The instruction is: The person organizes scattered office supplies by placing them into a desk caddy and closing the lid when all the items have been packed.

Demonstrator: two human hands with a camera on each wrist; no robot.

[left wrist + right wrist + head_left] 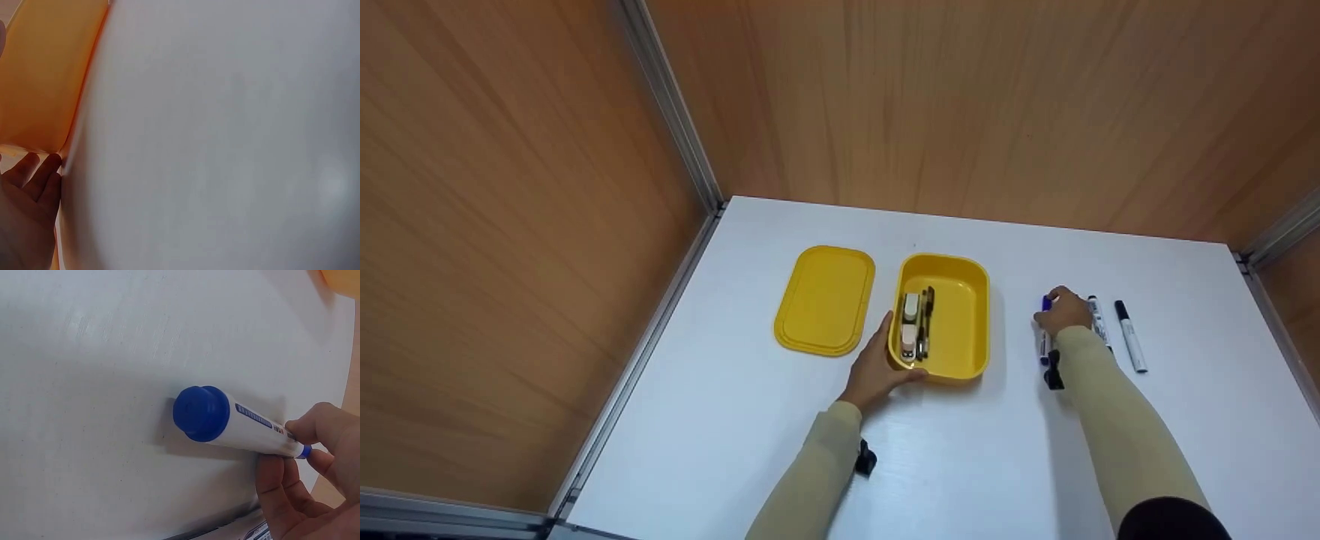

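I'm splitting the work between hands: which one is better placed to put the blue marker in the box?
Right, probably. The right hand already pinches the blue marker, while the left hand holds the box.

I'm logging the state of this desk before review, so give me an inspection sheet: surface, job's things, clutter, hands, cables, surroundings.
Surface: white table, no marks seen.
Job's things: open yellow box holding a few small stationery items; yellow lid lies flat to its left, apart from it; blue-capped marker lies on the table right of the box; two more markers lie further right.
Clutter: nothing seen.
Hands: left hand holds the near left corner of the box; right hand pinches the blue-capped marker at its tail end.
Cables: nothing seen.
Surroundings: wood-grain walls with metal corner rails enclose the table on three sides.
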